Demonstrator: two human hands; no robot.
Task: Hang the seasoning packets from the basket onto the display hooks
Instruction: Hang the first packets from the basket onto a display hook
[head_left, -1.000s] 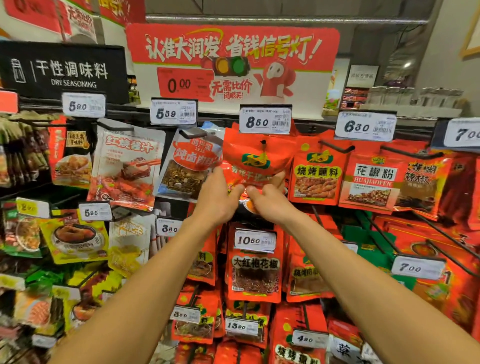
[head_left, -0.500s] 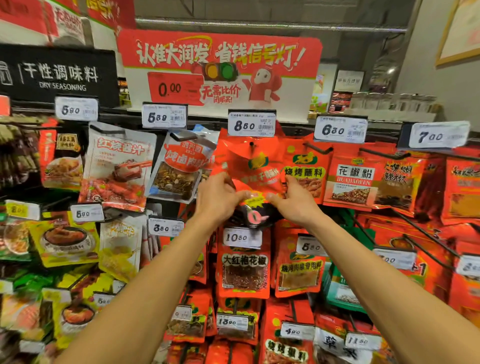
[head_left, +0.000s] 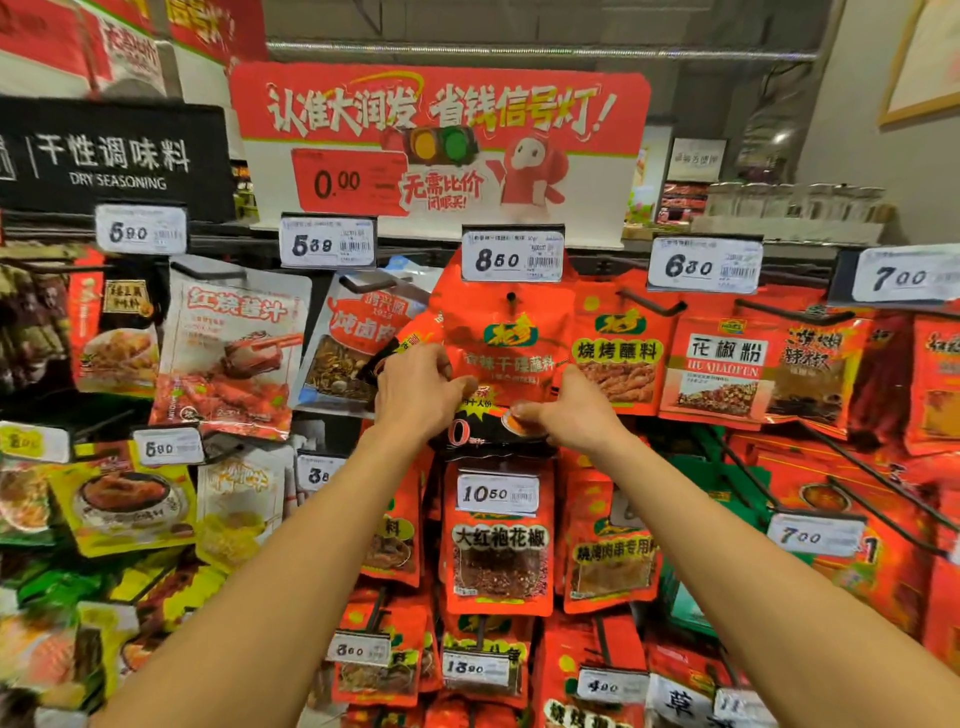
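— Packet (head_left: 506, 338): where is it?
— On the hook (head_left: 511, 297) under the 8.60 tag (head_left: 512, 258), top row, between a grey pack (head_left: 345, 345) and an orange one (head_left: 618, 348).
— Hands?
— Left hand (head_left: 415, 387) pinches its left edge; right hand (head_left: 566, 410) pinches the lower right corner.
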